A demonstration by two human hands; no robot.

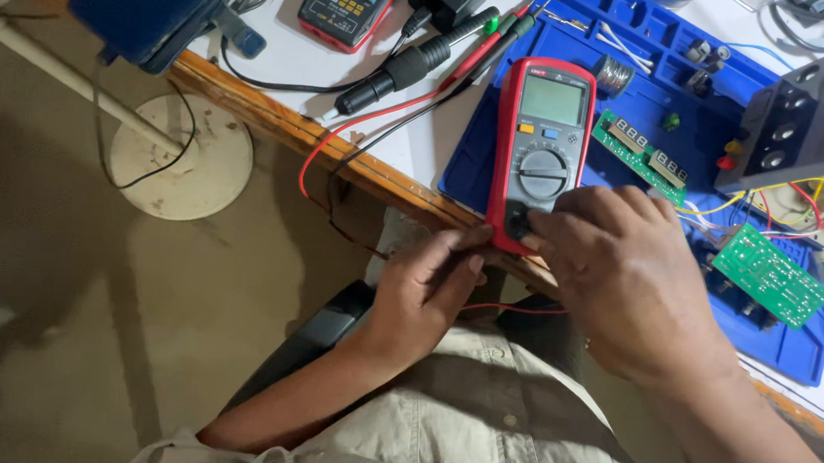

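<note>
A red and grey multimeter (544, 135) lies on a blue work mat (649, 103) at the table's front edge. My right hand (625, 269) rests over its lower end, fingertips at the sockets. My left hand (425, 288) is just below the table edge, pinching a thin lead plug near the meter's bottom. Red and black test leads (380, 119) run from there across the white table and loop over its edge.
On the mat lie a long green display board (639, 156) and a green circuit board (769, 275). A black box with knobs (801, 119) stands at right. A second meter (346, 8), black probes (419, 61) and a round floor base (182, 157) are nearby.
</note>
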